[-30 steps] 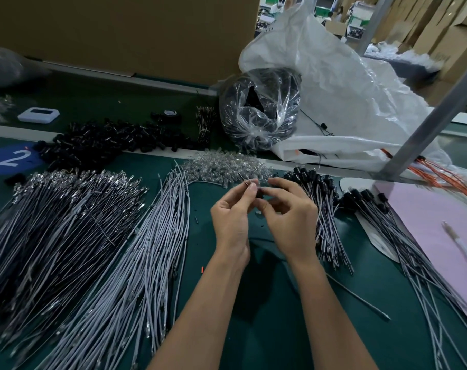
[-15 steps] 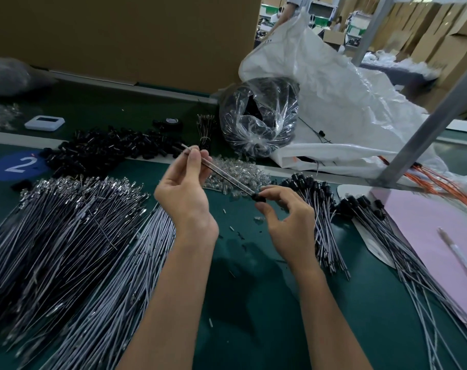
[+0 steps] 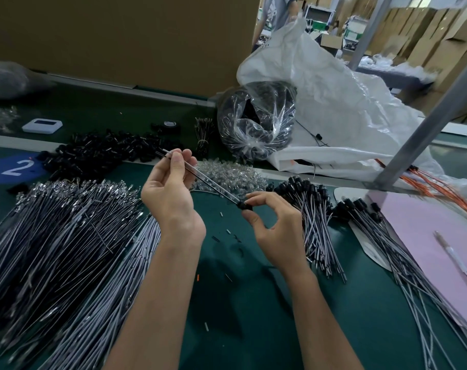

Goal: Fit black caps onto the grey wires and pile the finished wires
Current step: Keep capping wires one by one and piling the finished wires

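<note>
Grey wire [image 3: 205, 178] is held above the middle of the worktop [image 3: 235, 311], left hand [image 3: 171, 193] pinching its far end, right hand [image 3: 275, 231] with thumb and forefinger clamped on the black cap [image 3: 244, 206] at its near end; a half-seated cap would likely slip off in the finished pile [image 3: 313, 217].

Green worktop [image 3: 253, 303]: uncapped grey wires [image 3: 53, 249] heaped along left edge; loose black caps [image 3: 101, 153] far left; clear parts [image 3: 227, 174] far centre; capped wires [image 3: 315, 217] right of centre; pink sheet [image 3: 424, 236] at right edge.
</note>
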Demonstrator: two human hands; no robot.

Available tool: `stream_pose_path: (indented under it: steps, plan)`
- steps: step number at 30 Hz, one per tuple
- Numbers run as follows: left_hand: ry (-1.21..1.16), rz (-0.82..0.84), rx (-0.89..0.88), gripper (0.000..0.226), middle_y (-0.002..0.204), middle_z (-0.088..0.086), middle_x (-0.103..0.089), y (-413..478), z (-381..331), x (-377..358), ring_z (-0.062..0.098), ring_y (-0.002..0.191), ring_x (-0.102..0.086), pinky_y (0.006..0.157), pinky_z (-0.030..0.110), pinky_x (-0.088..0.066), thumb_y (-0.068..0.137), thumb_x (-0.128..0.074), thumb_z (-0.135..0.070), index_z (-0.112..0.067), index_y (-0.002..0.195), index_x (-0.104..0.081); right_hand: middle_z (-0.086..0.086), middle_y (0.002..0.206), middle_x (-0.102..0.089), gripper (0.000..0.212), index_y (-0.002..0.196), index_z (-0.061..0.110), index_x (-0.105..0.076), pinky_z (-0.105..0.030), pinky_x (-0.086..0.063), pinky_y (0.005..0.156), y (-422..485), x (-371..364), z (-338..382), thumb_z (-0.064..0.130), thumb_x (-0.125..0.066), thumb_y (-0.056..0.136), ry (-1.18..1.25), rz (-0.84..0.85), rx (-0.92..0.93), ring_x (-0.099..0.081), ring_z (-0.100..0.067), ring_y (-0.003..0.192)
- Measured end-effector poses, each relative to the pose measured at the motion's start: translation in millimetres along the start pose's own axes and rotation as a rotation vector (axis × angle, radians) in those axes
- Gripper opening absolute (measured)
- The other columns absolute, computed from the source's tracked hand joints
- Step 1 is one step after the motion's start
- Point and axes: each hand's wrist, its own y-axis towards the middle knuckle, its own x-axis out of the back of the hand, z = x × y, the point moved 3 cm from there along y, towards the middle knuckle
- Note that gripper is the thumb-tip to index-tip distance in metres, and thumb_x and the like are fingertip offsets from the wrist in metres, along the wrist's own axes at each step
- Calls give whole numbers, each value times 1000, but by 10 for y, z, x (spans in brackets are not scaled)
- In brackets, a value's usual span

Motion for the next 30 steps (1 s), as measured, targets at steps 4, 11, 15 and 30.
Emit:
stream_pose_path:
  steps: [4, 11, 15, 30]
  plan:
    - [0, 19, 35, 8, 81, -1, -74, 1, 0, -8, 13, 78, -71, 71, 23, -56, 94, -63, -10, -13, 89, -69, 10, 101, -68, 14, 91, 18, -68, -31, -51, 90, -6, 8, 3, 9, -75, 83, -16, -12, 22, -63, -19, 101]
    - [56, 66, -14, 10, 80, -2, -74, 7, -57, -39, 13, 77, -70, 72, 26, -56, 95, -61, -10, -14, 89, -69, 6, 96, -68, 11, 93, 13, -68, -45, -51, 84, -13, 10, 36, 9, -73, 83, -21, -27, 52, -64, -17, 91]
    - [10, 70, -11, 10, 79, -1, -73, -17, -96, -99, 12, 75, -70, 72, 26, -56, 95, -61, -9, -12, 90, -69, 6, 85, -68, 8, 89, 13, -66, -41, -52, 78, -35, -10, 79, 10, -73, 85, -7, 6, 34, -64, -17, 84]
    - [282, 444, -34, 16, 92, 2, -77, -311, 113, 108, 14, 90, -71, 83, 25, -56, 90, -62, -3, -10, 102, -72, 9, 83, -72, 21, 104, 22, -71, -31, -58, 66, -26, -28, 136, 10, -68, 87, 360, -98, -3, -69, -14, 65]
